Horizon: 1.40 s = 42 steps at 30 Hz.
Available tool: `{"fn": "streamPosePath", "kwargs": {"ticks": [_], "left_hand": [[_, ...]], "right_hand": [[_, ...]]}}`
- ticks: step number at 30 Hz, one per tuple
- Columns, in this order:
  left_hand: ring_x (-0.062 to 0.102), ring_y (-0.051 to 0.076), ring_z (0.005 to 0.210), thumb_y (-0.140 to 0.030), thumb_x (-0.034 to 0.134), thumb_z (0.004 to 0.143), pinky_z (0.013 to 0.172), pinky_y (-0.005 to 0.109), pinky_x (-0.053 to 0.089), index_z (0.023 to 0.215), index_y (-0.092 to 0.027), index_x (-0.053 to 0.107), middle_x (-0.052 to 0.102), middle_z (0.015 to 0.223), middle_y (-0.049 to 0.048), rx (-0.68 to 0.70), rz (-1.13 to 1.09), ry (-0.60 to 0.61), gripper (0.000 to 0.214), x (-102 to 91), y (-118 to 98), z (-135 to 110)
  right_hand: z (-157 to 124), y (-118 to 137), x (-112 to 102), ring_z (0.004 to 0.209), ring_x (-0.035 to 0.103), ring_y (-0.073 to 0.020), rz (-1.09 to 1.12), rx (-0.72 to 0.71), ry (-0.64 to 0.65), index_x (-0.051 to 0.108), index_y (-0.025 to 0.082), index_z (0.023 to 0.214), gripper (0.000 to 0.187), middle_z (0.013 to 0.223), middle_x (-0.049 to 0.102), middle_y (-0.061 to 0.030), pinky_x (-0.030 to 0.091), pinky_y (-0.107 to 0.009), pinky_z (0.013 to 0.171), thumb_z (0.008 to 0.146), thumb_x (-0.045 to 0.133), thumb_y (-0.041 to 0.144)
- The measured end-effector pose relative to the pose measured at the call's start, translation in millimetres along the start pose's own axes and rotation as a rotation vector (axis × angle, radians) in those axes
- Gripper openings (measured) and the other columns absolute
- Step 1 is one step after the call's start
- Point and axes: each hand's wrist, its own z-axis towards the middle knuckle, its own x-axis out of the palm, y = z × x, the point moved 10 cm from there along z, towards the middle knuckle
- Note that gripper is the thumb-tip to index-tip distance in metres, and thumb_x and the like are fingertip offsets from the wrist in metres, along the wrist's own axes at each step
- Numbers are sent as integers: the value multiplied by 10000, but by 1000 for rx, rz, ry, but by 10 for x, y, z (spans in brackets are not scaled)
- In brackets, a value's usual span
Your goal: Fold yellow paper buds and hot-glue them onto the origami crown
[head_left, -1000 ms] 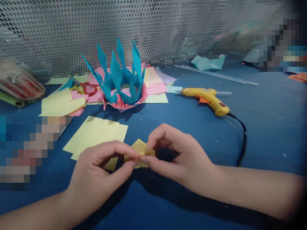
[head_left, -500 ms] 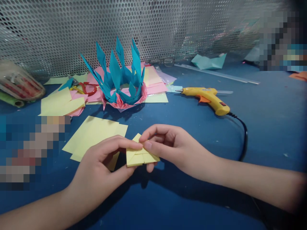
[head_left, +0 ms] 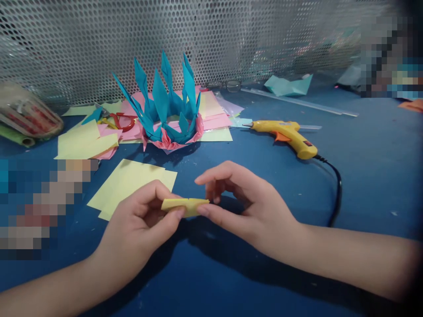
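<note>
A small piece of folded yellow paper [head_left: 189, 207] is held above the blue table, its long edge turned toward me. My left hand [head_left: 142, 220] pinches its left end between thumb and fingers. The thumb of my right hand [head_left: 246, 202] touches the paper's right end, while the index finger is raised and apart from it; the other fingers curl behind. Loose yellow paper sheets [head_left: 128, 185] lie overlapping on the table behind my left hand.
A blue and pink paper crown [head_left: 168, 119] stands on coloured sheets at the back. A yellow glue gun [head_left: 287, 134] with a black cord lies to the right. Red-handled scissors [head_left: 122, 122] and a clear jar [head_left: 28, 112] are at the left. A perforated metal panel [head_left: 231, 39] rises behind.
The folded paper has tilted from its flat face to its edge and moved slightly left. My left thumb now presses on its front; my right index finger has lifted off it.
</note>
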Motion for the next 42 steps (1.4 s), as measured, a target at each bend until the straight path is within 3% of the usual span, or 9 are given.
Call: {"fn": "streamPosePath", "kwargs": {"ticks": [5, 8, 15, 22, 29, 33, 37, 42], "left_hand": [[704, 68, 639, -152, 683, 808, 583, 78, 518, 921, -263, 638, 741, 677, -86, -104, -140, 54, 165, 71, 106, 4], [722, 74, 614, -185, 679, 839, 570, 72, 527, 1001, -260, 611, 756, 650, -76, -164, -221, 88, 191, 123, 140, -7], [740, 84, 673, -165, 773, 757, 617, 76, 550, 1012, -251, 625, 785, 763, -64, -180, -232, 102, 306, 147, 193, -26], [745, 108, 682, -229, 698, 840, 664, 133, 575, 1134, -268, 571, 775, 714, -56, -251, -255, 117, 322, 135, 244, -11], [671, 74, 531, -265, 648, 865, 456, 76, 439, 1239, -272, 523, 755, 632, -42, -326, -249, 125, 394, 111, 283, 18], [645, 84, 472, -276, 689, 825, 395, 98, 386, 1260, -257, 510, 726, 563, -57, -336, -203, 107, 471, 108, 279, 3], [694, 123, 561, -222, 722, 761, 467, 129, 453, 1218, -248, 538, 705, 537, -79, -316, -141, 16, 494, 50, 228, -10], [667, 109, 547, -236, 743, 733, 505, 143, 481, 1204, -245, 542, 728, 624, -70, -288, -119, 55, 512, 91, 189, -27]], "right_hand": [[7, 74, 34, 817, 610, -90, -79, -98, 55, 659, 150, 924, 70, 886, 652, -15, 512, -171, 758, 859, 656, 123], [11, 108, 24, 834, 641, -82, -159, -120, 51, 702, 118, 969, 121, 909, 703, -35, 505, -144, 784, 852, 671, 123], [-9, 151, 1, 841, 692, -75, -230, -163, 21, 719, 145, 946, 125, 918, 754, -15, 517, -115, 796, 830, 691, 107], [-8, 197, 14, 818, 699, -86, -222, -218, 49, 686, 184, 856, 131, 877, 746, -6, 540, -140, 774, 845, 643, 60], [-20, 238, 105, 887, 654, -98, -263, -316, 139, 664, 164, 872, 137, 962, 676, -62, 524, -161, 833, 909, 569, 72], [-19, 202, 128, 870, 639, -108, -262, -305, 173, 653, 177, 880, 138, 962, 647, -60, 533, -186, 811, 924, 555, 92], [-14, 179, 145, 852, 631, -102, -232, -290, 204, 659, 176, 892, 136, 961, 632, -54, 533, -186, 795, 926, 555, 96], [-16, 178, 167, 826, 637, -118, -155, -232, 242, 647, 176, 850, 31, 921, 644, -49, 538, -211, 781, 877, 659, 185]]}}
